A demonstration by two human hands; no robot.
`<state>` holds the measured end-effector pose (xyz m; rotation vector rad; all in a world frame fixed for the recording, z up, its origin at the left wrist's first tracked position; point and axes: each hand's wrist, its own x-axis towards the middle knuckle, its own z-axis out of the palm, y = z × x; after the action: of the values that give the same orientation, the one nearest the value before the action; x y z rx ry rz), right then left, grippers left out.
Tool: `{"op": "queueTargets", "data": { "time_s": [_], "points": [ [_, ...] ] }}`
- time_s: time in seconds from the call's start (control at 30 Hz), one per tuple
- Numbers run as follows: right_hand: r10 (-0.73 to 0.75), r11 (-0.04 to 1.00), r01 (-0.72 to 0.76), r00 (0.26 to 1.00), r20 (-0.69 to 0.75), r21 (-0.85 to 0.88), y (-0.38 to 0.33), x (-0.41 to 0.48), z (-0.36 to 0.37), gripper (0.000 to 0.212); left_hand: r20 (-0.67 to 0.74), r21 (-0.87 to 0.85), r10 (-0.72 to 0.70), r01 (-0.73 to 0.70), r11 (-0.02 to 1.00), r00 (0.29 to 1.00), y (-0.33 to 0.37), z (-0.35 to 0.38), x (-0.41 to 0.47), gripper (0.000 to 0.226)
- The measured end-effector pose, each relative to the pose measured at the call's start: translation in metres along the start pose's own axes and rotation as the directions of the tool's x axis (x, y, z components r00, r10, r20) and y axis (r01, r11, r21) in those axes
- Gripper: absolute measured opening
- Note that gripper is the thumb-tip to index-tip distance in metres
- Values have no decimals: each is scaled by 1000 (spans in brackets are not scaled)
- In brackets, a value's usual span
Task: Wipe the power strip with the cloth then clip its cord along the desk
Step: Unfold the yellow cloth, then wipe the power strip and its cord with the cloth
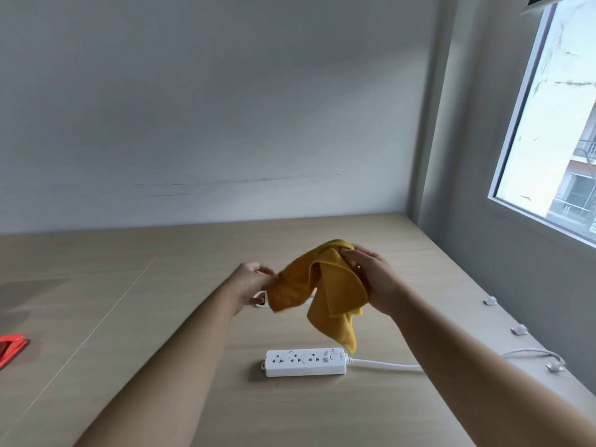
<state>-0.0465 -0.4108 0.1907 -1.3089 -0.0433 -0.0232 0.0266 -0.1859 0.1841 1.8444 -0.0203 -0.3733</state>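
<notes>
Between my two hands hangs the yellow cloth: my left hand pinches one corner in its fingertips and my right hand grips the bunched top, so the loose folds dangle above the desk. Below them the white power strip lies flat and untouched, its cord trailing right toward the small clips along the desk edge. I judge wiping has not begun; next I should gather the cloth into a pad and lower it onto the strip's top face.
</notes>
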Motion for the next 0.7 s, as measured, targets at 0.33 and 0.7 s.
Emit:
{"op": "queueTargets", "data": {
  "time_s": [0.33,0.7],
  "points": [
    [-125,988,111,984,-126,-109,14,9,14,16,371,-419,202,-31,908,906,-4,63,-20,18],
    [-222,853,5,909,-353,-523,53,30,11,27,249,-195,59,-9,981,967,-37,54,2,9]
  ]
}}
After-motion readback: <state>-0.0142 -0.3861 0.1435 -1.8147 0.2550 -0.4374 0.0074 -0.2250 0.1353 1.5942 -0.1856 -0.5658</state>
